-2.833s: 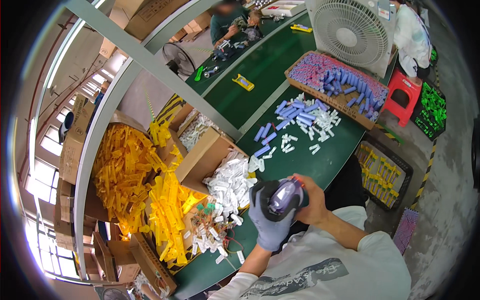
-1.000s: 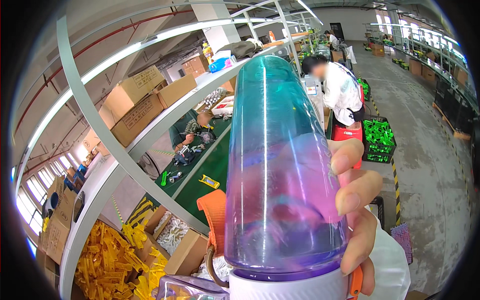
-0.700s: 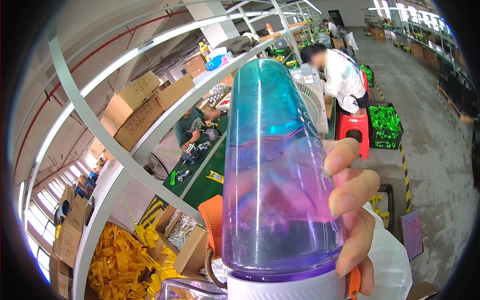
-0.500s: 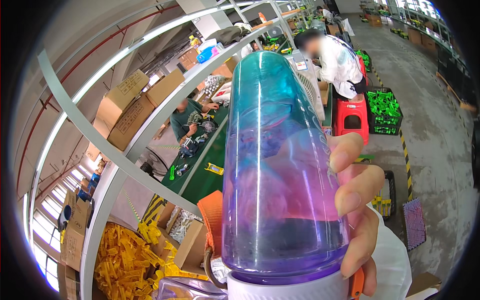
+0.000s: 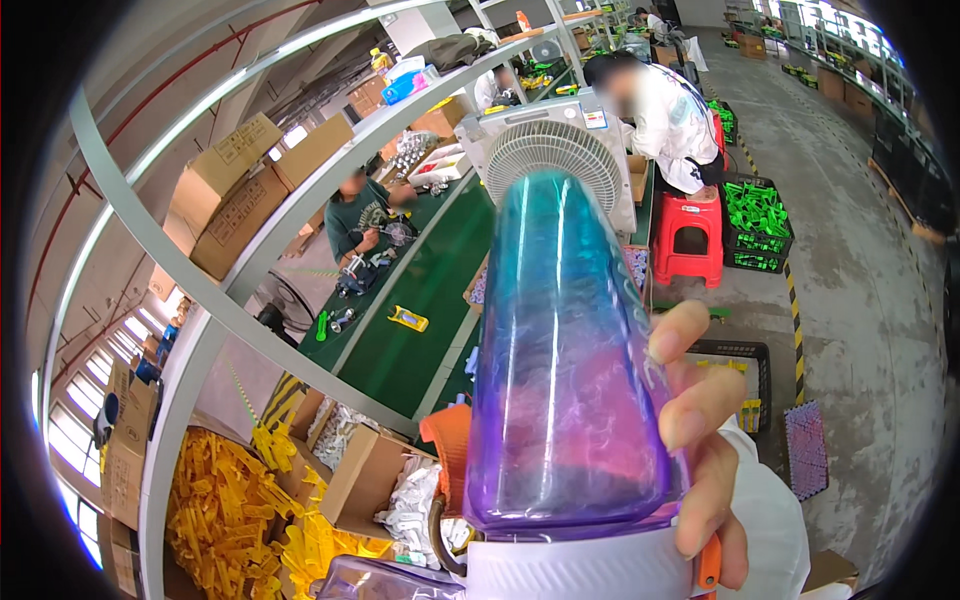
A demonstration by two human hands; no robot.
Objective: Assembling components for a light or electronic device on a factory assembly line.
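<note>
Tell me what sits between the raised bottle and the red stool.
Head view: the right hand's fingertips wrap the translucent bottle edge; past them, bare concrete floor up to the red stool.

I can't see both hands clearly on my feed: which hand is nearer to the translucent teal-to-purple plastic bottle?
Right. The right hand wraps its fingers around the translucent teal-to-purple plastic bottle, touching its right side. The left hand is not in view, so its position cannot be told.

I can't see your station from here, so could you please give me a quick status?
Right hand gripping the translucent teal-to-purple bottle, raised close to the camera. Left hand out of view. Nothing blocking it.
</note>
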